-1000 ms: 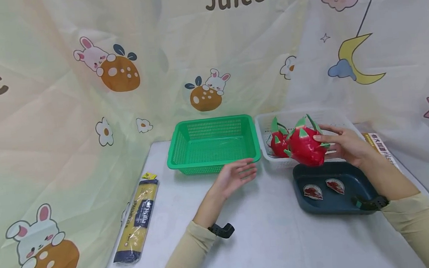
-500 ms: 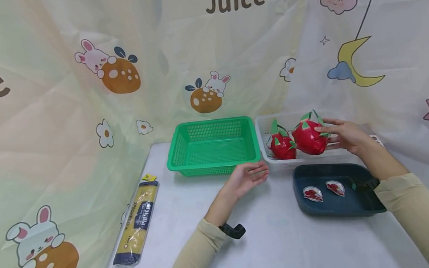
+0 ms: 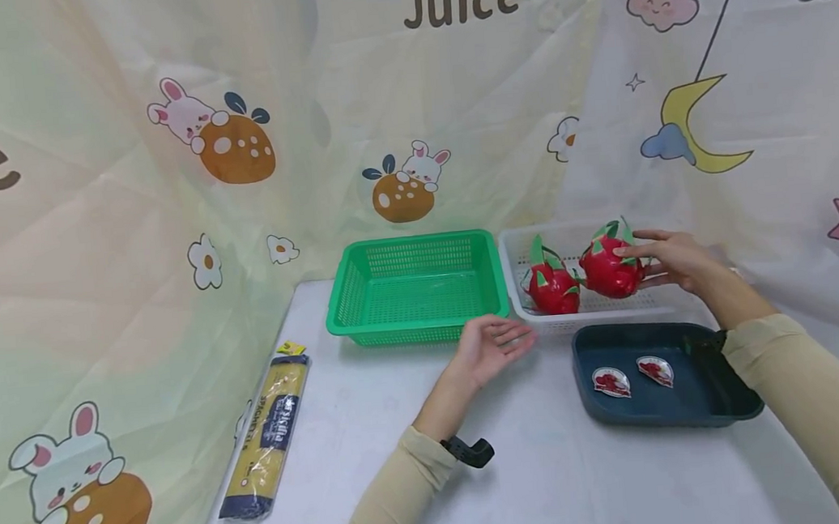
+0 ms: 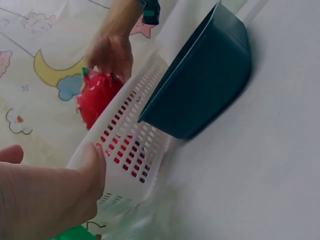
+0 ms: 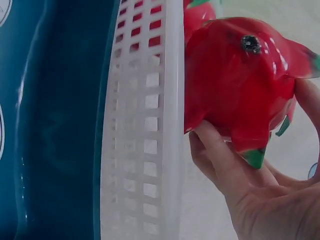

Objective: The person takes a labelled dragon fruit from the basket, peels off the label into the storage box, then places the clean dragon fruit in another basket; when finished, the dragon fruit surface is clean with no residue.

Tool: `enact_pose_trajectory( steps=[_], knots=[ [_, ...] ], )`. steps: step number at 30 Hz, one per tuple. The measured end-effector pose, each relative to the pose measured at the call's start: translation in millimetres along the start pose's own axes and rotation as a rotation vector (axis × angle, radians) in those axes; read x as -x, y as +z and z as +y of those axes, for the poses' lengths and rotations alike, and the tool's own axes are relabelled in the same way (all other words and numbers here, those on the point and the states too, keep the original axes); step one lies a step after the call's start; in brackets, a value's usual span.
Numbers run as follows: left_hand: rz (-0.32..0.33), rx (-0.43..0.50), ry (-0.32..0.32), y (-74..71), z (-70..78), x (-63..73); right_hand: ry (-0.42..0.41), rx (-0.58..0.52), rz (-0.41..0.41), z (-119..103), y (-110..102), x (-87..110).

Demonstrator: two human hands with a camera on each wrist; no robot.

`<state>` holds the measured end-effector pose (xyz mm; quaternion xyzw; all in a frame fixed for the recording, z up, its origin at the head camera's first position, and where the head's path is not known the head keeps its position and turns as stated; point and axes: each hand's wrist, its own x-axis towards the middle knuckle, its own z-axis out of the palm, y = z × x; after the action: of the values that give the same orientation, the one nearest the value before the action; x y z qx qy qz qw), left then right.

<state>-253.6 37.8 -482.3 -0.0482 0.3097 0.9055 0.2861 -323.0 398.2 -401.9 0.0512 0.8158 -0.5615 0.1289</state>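
Observation:
My right hand [image 3: 682, 260] grips a red dragon fruit [image 3: 610, 269] with green-tipped scales, over the inside of the white basket [image 3: 657, 313]. In the right wrist view the thumb and fingers curl round the dragon fruit [image 5: 240, 85], just past the basket's rim [image 5: 172, 120]. A second dragon fruit [image 3: 554, 289] sits in the basket's left part. My left hand [image 3: 490, 348] has relaxed fingers and holds nothing. It hovers near the front corners of the green basket [image 3: 417, 331] and the white one; the left wrist view shows it beside the white basket's wall [image 4: 125, 145].
A dark blue tray [image 3: 664, 415] with two stickers [image 3: 611, 382] on its floor stands in front of the white basket. At the left lies a pack of spaghetti [image 3: 267, 435]. A printed cloth [image 3: 349, 96] hangs behind the table.
The right hand has carried its dragon fruit back and right, deeper over the white basket, apart from the second fruit. My left hand has shifted right.

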Motion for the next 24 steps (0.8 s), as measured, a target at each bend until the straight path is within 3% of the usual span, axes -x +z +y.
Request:
enact_pose_trajectory(
  steps=[14,24],
  knots=[
    [0.045,0.210,0.078,4.3,-18.2,-13.9,-0.029,0.100,-0.049,15.9,-14.4,-25.5],
    [0.094,0.324,0.161,7.5,-28.6,-22.1,0.006,0.194,-0.107,35.2,-30.1,-34.7]
  ],
)
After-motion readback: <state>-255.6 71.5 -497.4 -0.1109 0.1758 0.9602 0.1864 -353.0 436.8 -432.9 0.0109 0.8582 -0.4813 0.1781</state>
